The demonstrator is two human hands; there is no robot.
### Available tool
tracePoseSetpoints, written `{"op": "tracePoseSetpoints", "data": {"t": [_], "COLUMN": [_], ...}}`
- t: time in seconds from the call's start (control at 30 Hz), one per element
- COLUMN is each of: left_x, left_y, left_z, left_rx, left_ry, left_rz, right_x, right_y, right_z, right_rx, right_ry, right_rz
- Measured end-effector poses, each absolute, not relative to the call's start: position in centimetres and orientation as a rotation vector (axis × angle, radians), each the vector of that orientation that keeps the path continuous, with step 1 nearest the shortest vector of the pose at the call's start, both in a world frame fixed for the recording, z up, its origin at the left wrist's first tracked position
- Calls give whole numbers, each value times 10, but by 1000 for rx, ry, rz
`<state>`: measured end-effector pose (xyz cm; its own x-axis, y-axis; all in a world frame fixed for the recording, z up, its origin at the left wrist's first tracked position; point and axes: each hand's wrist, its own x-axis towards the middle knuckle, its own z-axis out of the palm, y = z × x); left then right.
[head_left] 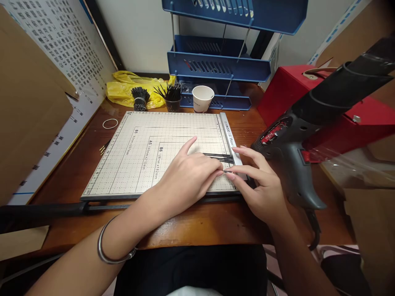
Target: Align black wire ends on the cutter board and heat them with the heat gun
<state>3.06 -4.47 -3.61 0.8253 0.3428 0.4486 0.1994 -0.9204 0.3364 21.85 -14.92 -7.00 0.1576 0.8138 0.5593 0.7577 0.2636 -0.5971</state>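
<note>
One trimmer (123, 164), cup (203, 99) behind, heat gun (293, 127)

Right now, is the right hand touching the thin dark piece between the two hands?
Touching. The head view shows it: the right hand has its thumb and index fingertip against the thin dark piece.

Lighting is moderate and fairly even across the pale cutting board (173, 123). A soft sheen shows on the front of the wooden desk (185, 230); the right forearm (299, 250) lies in shade. Wide-angle distortion stretches the heat gun (293, 131). The upper right corner darkens. Thin black rods (216, 155) lack fine detail.
</note>
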Motion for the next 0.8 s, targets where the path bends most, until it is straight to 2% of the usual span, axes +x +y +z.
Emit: {"op": "tracePoseSetpoints", "data": {"t": [0.27,0.8], "left_x": [27,29], "left_y": [-42,-40], "left_z": [-31,-35], "left_rx": [2598,2711], "left_ry": [312,344], "left_rz": [690,782], "right_x": [221,220], "right_y": [-151,-150], "right_z": [-67,-68], "right_rx": [-1502,-1517], "right_ry": [-1583,-1546], "right_rz": [186,200]}}
